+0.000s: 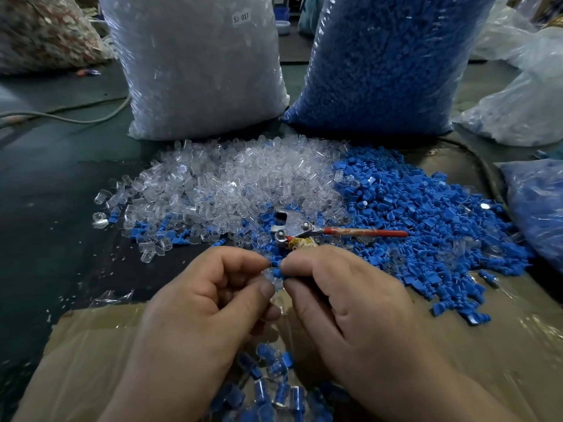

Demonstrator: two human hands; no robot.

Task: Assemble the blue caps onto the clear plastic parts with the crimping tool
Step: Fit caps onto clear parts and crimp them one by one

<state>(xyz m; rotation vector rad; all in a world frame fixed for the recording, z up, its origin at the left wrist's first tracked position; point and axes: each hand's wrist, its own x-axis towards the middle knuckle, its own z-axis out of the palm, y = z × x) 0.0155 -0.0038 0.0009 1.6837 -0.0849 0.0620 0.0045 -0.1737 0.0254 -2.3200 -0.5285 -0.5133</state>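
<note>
— What do the hands have hold of?

— On my feed both are curled in, fingertips almost meeting. The right hand (350,306) pinches a blue cap (275,267) between thumb and forefinger. The left hand (195,306) pinches a clear plastic part (272,280) the same way, its other fingers folded toward the palm. The cap sits against the top of the part. The part is glassy and half hidden by fingertips, so I cannot tell how far the cap is in.

— And the crimping tool?

— I see the crimping tool (300,231) lying untouched just beyond the hands. Its metal head points left and its red handle points right, and it rests where the two heaps meet.

— Which heaps?

— A pile of clear parts (228,184) lies left of centre and a pile of blue caps (426,214) lies to the right, mixed along their shared edge. Behind them two tall bags stand upright. The bag of clear parts (198,71) is on the left and carries a label (241,17) reading SJ 017. The bag of blue caps (380,65) is on the right.

— Under the hands?

— A cardboard box (91,345) with shiny tape on its flap. Assembled pieces (274,385), blue inside clear, lie in it below the wrists. Everything sits on a dark green surface (45,208), and a pale cable (76,118) runs across the surface at far left.
</note>
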